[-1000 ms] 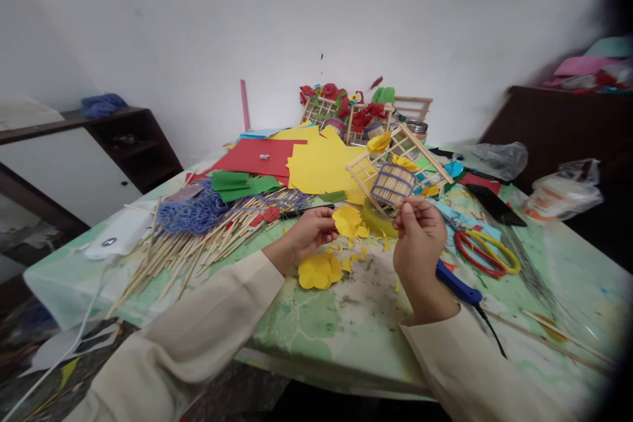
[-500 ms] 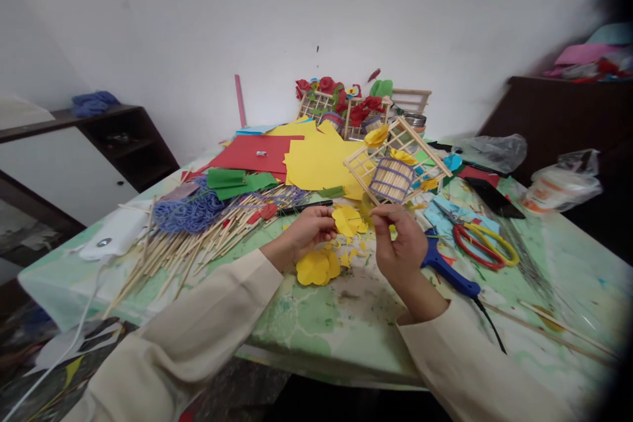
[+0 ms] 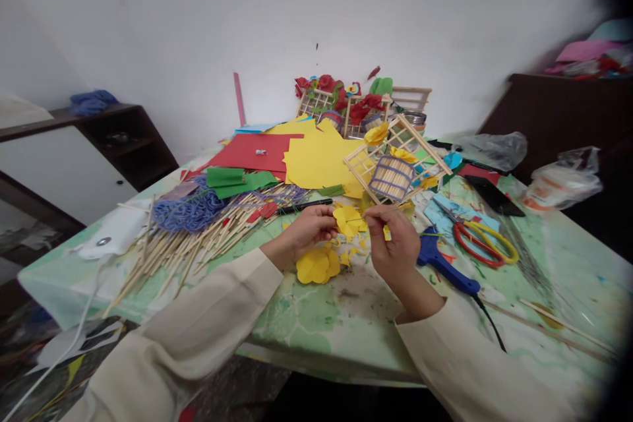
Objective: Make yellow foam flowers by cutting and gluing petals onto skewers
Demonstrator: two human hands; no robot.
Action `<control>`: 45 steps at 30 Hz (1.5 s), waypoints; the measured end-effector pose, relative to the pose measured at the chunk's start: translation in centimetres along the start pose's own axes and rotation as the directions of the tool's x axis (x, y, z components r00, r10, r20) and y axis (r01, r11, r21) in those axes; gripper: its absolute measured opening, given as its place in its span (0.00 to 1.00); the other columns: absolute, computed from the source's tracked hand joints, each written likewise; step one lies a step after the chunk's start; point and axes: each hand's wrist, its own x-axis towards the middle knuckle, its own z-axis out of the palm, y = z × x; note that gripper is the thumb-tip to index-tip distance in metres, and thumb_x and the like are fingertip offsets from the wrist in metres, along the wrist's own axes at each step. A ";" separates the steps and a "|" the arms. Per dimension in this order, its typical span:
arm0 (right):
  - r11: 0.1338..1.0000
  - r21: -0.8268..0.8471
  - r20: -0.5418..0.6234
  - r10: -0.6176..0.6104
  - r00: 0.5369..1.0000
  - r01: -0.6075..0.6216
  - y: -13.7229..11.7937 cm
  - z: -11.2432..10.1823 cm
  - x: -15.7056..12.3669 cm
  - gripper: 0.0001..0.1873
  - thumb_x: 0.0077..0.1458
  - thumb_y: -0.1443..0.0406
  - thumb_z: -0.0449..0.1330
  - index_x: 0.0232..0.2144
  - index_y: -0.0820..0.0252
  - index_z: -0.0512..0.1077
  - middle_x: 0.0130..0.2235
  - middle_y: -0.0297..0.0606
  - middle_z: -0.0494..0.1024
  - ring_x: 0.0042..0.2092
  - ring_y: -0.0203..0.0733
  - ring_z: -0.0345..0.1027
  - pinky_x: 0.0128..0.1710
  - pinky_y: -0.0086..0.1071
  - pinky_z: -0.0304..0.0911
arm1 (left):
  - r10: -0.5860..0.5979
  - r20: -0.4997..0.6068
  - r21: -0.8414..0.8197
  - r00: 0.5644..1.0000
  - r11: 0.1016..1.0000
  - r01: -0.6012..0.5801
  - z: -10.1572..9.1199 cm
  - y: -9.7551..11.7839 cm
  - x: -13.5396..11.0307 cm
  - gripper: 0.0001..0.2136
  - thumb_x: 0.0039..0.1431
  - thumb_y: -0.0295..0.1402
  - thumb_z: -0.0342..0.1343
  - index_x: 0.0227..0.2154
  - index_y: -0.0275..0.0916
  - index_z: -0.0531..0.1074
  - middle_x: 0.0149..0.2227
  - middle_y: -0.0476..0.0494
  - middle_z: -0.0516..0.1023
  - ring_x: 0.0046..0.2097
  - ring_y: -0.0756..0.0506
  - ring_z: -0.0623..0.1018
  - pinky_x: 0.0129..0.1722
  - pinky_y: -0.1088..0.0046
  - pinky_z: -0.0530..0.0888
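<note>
My left hand point(image 3: 312, 231) is closed on the edge of a yellow paper flower point(image 3: 349, 221), held above the table. Facing it, my right hand point(image 3: 394, 241) pinches with thumb and forefinger close to the flower's right side. Whatever lies in that pinch is too small to make out. Below my left hand rests a stack of yellow petal-shaped paper flowers point(image 3: 316, 266), with small yellow scraps beside it. A blue glue gun point(image 3: 448, 267) lies just right of my right hand. Behind the hands leans a stick trellis point(image 3: 420, 151) with a small stick basket point(image 3: 391, 178) and yellow flowers.
Scissors point(image 3: 487, 244) with red and yellow handles lie at the right, near thin wires point(image 3: 529, 264). Wooden sticks point(image 3: 182, 254) and purple yarn point(image 3: 190, 208) cover the left. Red paper point(image 3: 252, 151) and yellow paper point(image 3: 319, 161) are spread behind. A white tub point(image 3: 558, 188) stands far right.
My right hand has moved left, bringing its pinched fingertips closer to the yellow flower. My left hand stays nearly in place with the flower.
</note>
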 end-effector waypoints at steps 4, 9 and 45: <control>1.000 -0.003 0.035 -0.002 0.999 0.002 0.2 0.1 -0.1 0.07 0.56 0.68 0.52 0.34 0.52 0.69 0.32 0.36 0.76 0.35 0.42 0.68 0.37 0.37 0.62 | 0.005 0.015 -0.007 1.000 1.000 -0.005 0.1 0.0 0.0 0.05 0.42 0.22 0.58 0.26 0.32 0.70 0.20 0.48 0.73 0.18 0.57 0.69 0.19 0.85 0.66; 1.000 -0.004 0.111 0.012 0.994 -0.012 0.6 0.5 -0.2 0.07 0.57 0.66 0.52 0.33 0.52 0.70 0.33 0.37 0.76 0.36 0.42 0.68 0.38 0.38 0.63 | 0.012 0.044 -0.048 0.999 0.999 -0.010 0.3 0.2 -0.3 0.06 0.43 0.23 0.59 0.27 0.32 0.70 0.21 0.49 0.73 0.18 0.57 0.69 0.19 0.85 0.66; 0.480 0.562 0.436 0.521 0.734 -0.674 1.5 2.6 -0.8 0.21 0.44 0.65 0.65 0.43 0.54 0.69 0.32 0.33 0.79 0.36 0.38 0.74 0.42 0.34 0.66 | -0.093 0.115 -0.376 0.989 0.917 0.130 0.7 1.5 -1.1 0.07 0.51 0.17 0.49 0.29 0.28 0.72 0.22 0.43 0.75 0.20 0.54 0.75 0.21 0.86 0.72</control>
